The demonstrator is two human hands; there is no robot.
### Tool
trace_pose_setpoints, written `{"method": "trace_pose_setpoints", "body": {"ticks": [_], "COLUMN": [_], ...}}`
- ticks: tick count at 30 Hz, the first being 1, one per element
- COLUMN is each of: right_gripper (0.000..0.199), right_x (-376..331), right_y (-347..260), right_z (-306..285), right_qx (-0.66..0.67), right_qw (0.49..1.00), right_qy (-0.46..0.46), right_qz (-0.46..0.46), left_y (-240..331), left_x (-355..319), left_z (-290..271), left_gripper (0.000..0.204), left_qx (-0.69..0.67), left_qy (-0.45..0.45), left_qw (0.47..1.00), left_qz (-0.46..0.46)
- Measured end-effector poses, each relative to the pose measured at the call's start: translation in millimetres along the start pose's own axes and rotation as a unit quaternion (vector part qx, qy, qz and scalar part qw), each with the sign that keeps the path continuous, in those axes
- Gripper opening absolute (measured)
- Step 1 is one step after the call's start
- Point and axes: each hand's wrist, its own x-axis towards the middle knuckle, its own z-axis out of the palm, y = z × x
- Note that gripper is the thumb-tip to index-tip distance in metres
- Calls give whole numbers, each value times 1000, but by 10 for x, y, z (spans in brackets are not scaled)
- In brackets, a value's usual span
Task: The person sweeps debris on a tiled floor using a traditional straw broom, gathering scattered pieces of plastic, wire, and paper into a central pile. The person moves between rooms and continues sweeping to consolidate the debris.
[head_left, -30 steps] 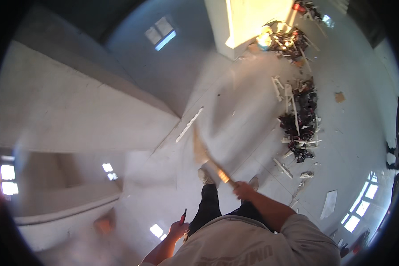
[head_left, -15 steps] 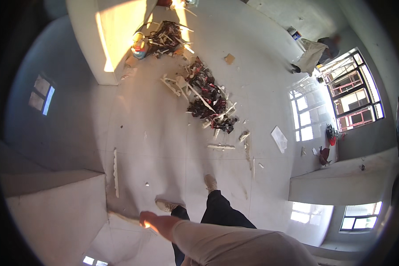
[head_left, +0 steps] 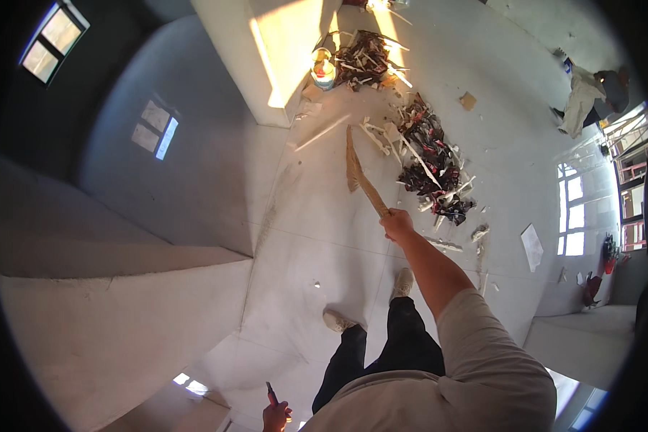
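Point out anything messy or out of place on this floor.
A long heap of broken white strips and dark scraps lies strewn across the pale floor, beyond the broom gripped by the right hand. More debris sits beside the bucket.

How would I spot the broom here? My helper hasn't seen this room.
Find the long debris pile on the pale floor. Just left of it, the broom stretches from the right hand, the only long straw-coloured tool among scraps.
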Motion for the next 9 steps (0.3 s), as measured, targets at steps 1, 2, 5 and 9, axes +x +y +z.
{"method": "trace_pose_setpoints", "body": {"ticks": [1,2,5,9], "right_gripper": [10,11,21,44], "right_x": [-62,-76,-394,-349], "right_y": [-36,105,364,803], "right_z": [-74,-168,-318,-323], "right_qx": [-2,37,62,-3], "right_qw": [999,997,987,965], "right_qy": [-32,-63,-138,-239], "right_qz": [-21,0,56,107], "left_y": [535,1190,1805,2465], "left_x": [1,-5,158,276], "left_z": [-31,-126,-69,160], "left_gripper": [18,14,19,18], "left_qx": [-145,-256,-221,-227], "left_qy": [15,56,41,63], "left_qw": [979,928,941,942], "left_qz": [-141,-264,-254,-237]}}
